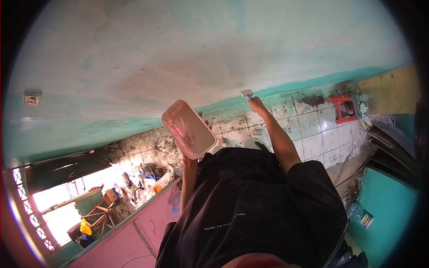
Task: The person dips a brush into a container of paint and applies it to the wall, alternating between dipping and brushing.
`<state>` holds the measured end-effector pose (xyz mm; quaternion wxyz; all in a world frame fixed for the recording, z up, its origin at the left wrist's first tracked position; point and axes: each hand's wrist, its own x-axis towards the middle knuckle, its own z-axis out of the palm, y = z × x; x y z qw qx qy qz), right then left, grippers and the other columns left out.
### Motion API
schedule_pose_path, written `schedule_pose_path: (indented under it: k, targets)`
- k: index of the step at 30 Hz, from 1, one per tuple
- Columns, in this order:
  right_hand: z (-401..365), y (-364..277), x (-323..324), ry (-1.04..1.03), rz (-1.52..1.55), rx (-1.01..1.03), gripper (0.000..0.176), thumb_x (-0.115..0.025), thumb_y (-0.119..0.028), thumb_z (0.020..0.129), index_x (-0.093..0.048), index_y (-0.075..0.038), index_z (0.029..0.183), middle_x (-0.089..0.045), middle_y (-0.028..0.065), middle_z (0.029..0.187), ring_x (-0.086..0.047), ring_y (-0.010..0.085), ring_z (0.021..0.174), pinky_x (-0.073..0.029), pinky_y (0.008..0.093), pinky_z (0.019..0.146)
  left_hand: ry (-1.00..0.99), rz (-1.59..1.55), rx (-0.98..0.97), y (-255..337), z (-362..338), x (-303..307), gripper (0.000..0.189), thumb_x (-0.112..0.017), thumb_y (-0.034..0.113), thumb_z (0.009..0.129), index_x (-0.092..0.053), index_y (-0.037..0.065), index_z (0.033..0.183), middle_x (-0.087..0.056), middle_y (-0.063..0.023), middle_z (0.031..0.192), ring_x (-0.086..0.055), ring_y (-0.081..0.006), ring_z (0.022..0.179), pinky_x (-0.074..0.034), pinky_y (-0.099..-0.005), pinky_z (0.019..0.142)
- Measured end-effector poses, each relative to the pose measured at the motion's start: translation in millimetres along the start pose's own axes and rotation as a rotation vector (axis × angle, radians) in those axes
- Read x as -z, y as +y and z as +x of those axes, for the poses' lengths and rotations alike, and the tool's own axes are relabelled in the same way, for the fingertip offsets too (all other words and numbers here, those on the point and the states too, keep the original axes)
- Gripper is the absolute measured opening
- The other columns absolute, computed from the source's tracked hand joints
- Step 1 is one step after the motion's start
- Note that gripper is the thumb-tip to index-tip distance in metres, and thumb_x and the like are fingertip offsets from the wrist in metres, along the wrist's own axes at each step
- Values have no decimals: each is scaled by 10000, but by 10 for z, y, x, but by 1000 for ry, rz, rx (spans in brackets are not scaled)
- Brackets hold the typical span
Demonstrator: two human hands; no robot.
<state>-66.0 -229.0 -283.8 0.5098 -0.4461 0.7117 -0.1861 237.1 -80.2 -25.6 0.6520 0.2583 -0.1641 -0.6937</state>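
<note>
My left hand (pixel 203 119) holds up a shallow rectangular tray (pixel 187 129) with pinkish walls and a pale rim; most of that hand is hidden behind the tray, with some fingers showing at its right edge. In my right hand (pixel 256 105), closed around its handle, is a small tool with a whitish head (pixel 246 93), which looks like a paint brush or roller. The tool's head is at the lower part of the wall (pixel 214 58), near a brighter turquoise band. Whether it touches the wall I cannot tell.
Dirty white tiles (pixel 313 134) lie below the wall. A red-framed stool or box (pixel 344 109) stands at the right, near stacked dark sheets (pixel 389 143). A pink panel (pixel 147 214) and cluttered items (pixel 147 178) are at the lower left. A wall switch (pixel 31 98) is at the far left.
</note>
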Motion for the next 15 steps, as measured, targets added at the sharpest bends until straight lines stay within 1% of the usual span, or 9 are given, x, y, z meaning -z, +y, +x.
schedule_pose_path:
  k: [1, 3, 4, 6, 9, 10, 12, 14, 15]
  targets:
    - [-10, -112, 56, -2, 0, 4, 356, -444, -344, 1028, -585, -28, 943, -657, 158, 787, -655, 304, 661, -497, 422, 553, -16, -39, 11, -14, -9, 7, 686, -432, 508, 988, -329, 54, 1493, -431, -226, 1463, -584, -346, 1115, -542, -477, 922]
    - [-71, -439, 240, 204, -187, 594, 346, -474, -317, 1023, -603, -6, 945, -620, 113, 697, -608, 223, 572, -463, 377, 490, -37, -76, 20, -49, -19, -36, 693, -419, 516, 988, -324, 55, 1497, -438, -228, 1456, -576, -346, 1127, -536, -479, 931]
    - [-454, -767, 531, 203, -187, 596, 346, -474, -317, 1023, -603, -6, 945, -620, 113, 697, -608, 223, 572, -463, 377, 490, -59, -98, 13, -70, -48, -101, 652, -449, 446, 1000, -291, 71, 1510, -413, -206, 1481, -553, -316, 1173, -501, -464, 991]
    - [-1294, -1717, 932, 28, 349, 261, 305, -478, -280, 1029, -593, -16, 932, -537, 68, 586, -538, 218, 492, -428, 363, 480, -75, -114, 7, -143, -90, -169, 626, -478, 376, 1012, -258, 86, 1522, -387, -185, 1505, -529, -286, 1219, -466, -450, 1051]
    - [-1975, -2082, 1310, 106, 406, 562, 354, -423, -306, 1058, -532, -55, 833, -455, 19, 530, -412, 122, 420, -323, 306, 428, -134, -240, -30, -241, -94, -291, 611, -471, 368, 1017, -263, 92, 1522, -408, -176, 1486, -510, -290, 1232, -412, -463, 1096]
    - [-1950, -2015, 1297, 93, 404, 553, 354, -423, -306, 1058, -532, -55, 833, -455, 19, 530, -412, 122, 420, -323, 306, 428, -37, -41, -120, -253, -147, -450, 615, -468, 374, 1019, -256, 98, 1527, -409, -170, 1486, -499, -291, 1242, -394, -469, 1107]
    - [-1686, -1796, 1205, 362, 226, 704, 370, -394, -309, 1067, -491, -50, 823, -434, 52, 531, -408, 140, 423, -341, 312, 427, 60, 161, -207, -276, -160, -552, 620, -465, 380, 1021, -248, 104, 1532, -411, -164, 1486, -488, -292, 1251, -376, -474, 1118]
    - [-1097, -1004, 981, 318, 203, 703, 371, -367, -299, 1070, -483, -39, 831, -502, 101, 564, -519, 210, 468, -397, 376, 465, 55, 321, -234, -313, -176, -322, 639, -448, 406, 1023, -218, 111, 1541, -349, -154, 1539, -433, -279, 1307, -351, -477, 1135]
    - [-681, -542, 760, 305, 48, 682, 350, -374, -292, 1064, -509, -37, 865, -553, 134, 612, -570, 277, 525, -418, 416, 503, 63, 329, -235, -117, -1429, -300, 639, -448, 406, 1023, -218, 111, 1541, -349, -154, 1539, -433, -279, 1307, -351, -477, 1135]
